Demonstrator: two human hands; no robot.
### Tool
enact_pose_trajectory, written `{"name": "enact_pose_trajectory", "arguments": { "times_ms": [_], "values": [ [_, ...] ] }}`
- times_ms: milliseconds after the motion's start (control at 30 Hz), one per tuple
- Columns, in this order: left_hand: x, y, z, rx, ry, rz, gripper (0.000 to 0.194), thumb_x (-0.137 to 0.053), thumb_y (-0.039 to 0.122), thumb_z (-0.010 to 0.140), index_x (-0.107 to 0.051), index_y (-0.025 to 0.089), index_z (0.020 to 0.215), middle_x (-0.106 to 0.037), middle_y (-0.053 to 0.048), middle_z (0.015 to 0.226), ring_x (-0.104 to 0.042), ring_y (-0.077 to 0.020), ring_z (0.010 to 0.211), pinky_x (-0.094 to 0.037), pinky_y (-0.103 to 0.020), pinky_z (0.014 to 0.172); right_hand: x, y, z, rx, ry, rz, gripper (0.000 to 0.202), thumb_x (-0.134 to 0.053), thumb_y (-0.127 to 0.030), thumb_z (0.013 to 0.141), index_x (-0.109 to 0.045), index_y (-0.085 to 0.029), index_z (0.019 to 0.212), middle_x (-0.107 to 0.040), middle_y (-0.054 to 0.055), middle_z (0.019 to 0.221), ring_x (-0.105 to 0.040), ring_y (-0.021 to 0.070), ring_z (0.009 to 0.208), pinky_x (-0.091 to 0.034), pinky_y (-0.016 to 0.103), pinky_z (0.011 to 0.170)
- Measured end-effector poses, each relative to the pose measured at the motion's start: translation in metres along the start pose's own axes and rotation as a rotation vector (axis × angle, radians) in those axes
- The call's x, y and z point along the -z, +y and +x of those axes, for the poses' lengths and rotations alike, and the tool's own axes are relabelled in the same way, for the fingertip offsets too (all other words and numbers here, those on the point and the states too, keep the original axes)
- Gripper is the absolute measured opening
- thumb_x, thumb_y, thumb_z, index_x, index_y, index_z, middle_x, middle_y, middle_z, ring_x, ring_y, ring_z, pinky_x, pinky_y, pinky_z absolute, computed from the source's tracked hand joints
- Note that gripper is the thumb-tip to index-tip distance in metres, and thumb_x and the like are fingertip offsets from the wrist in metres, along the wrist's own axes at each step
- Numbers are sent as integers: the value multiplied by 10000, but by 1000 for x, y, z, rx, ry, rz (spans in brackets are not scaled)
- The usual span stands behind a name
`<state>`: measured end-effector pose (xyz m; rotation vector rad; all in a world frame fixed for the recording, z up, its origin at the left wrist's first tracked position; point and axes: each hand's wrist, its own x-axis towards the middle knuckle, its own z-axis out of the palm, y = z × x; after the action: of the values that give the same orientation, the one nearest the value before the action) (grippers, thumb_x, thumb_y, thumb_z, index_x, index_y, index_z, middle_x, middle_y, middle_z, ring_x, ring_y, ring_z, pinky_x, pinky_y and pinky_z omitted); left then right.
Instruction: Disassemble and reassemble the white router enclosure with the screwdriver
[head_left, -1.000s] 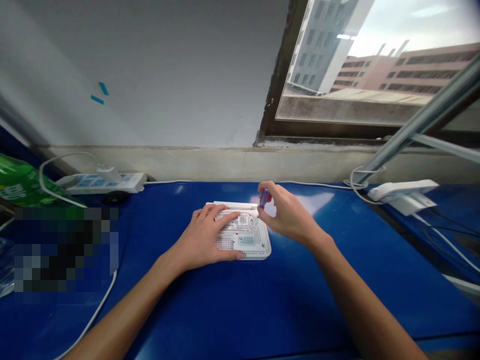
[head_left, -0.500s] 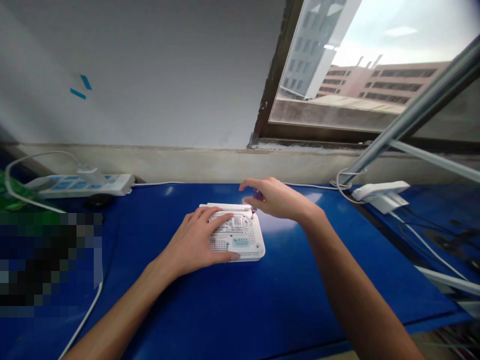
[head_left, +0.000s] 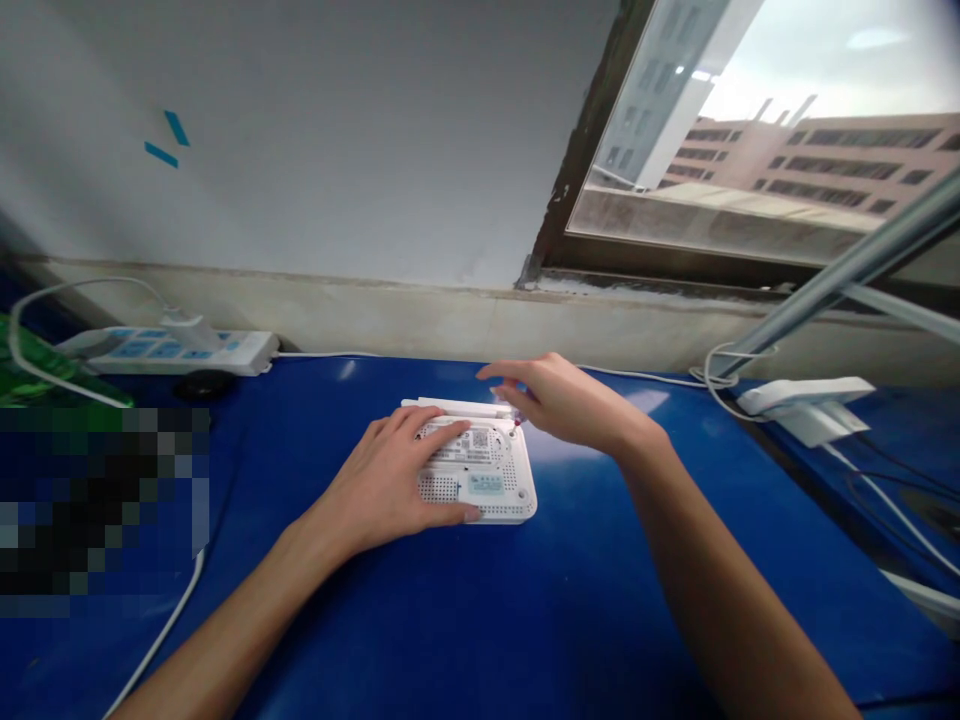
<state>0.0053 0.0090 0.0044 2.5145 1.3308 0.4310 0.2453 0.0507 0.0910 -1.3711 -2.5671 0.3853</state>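
Note:
A white router point(head_left: 491, 487) lies with its vented, labelled underside up on the blue table. My left hand point(head_left: 397, 468) spans its left part, the thumb along the near edge and the fingers over the top towards the far edge, holding it. At the router's far right corner, my right hand point(head_left: 574, 402) pinches a small screwdriver point(head_left: 517, 420); its handle is mostly hidden by the fingers and a reddish part shows below. The screwdriver's lower end is close to the corner screw hole; whether it touches is too small to tell. A white antenna point(head_left: 457, 407) lies along the router's far edge.
On the left stand a white power strip point(head_left: 247, 352) with a plugged-in adapter and a black round object point(head_left: 204, 384). Another power strip point(head_left: 814, 400) with cables is at the right, near a metal pole point(head_left: 810, 280). A wall and window border the table's back.
The camera view has turned slightly. My right hand has rotated a little, and the screwdriver's lower end is slightly farther up and right of the corner hole. My left hand stays on the router.

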Motion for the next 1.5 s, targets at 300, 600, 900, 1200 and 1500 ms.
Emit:
{"name": "enact_pose_trajectory", "arguments": {
  "times_ms": [300,600,900,1200,1500],
  "values": [
    [1,3,-1,1,7,23,861,-694,769,732,-458,420,1483,-465,-47,1528,-446,-377,1365,-419,-579,1070,6,2,-3,90,-36,-60,259,-609,-344,963,-782,-175,873,-744,59,765,-628,153,656,-378,268,601],
    [-3,-2,0,35,11,76,872,-672,774,750,-471,363,1492,-467,-97,1517,-457,-394,1344,-429,-601,1047,10,2,-6,146,-92,2,394,-630,-116,830,-719,-224,1198,-780,40,933,-672,149,735,-398,236,624],
    [-3,-9,1,1,8,56,841,-664,759,773,-456,383,1496,-459,-89,1529,-441,-387,1360,-411,-599,1070,5,8,-4,130,-17,23,387,-546,-128,924,-688,-216,1274,-761,80,1128,-698,190,936,-467,257,759],
    [-6,-9,0,-3,3,80,848,-627,777,792,-434,377,1514,-451,-93,1545,-420,-396,1382,-402,-603,1075,2,6,-2,52,9,-39,236,-554,-239,989,-749,-205,1118,-776,76,980,-705,196,869,-461,274,730],
    [-8,-10,0,-5,4,76,848,-593,800,801,-422,381,1518,-439,-92,1554,-411,-388,1395,-396,-599,1084,4,4,-6,93,12,-68,308,-639,-256,926,-702,-217,1224,-753,86,1103,-696,212,938,-473,274,754]
  ]
}}
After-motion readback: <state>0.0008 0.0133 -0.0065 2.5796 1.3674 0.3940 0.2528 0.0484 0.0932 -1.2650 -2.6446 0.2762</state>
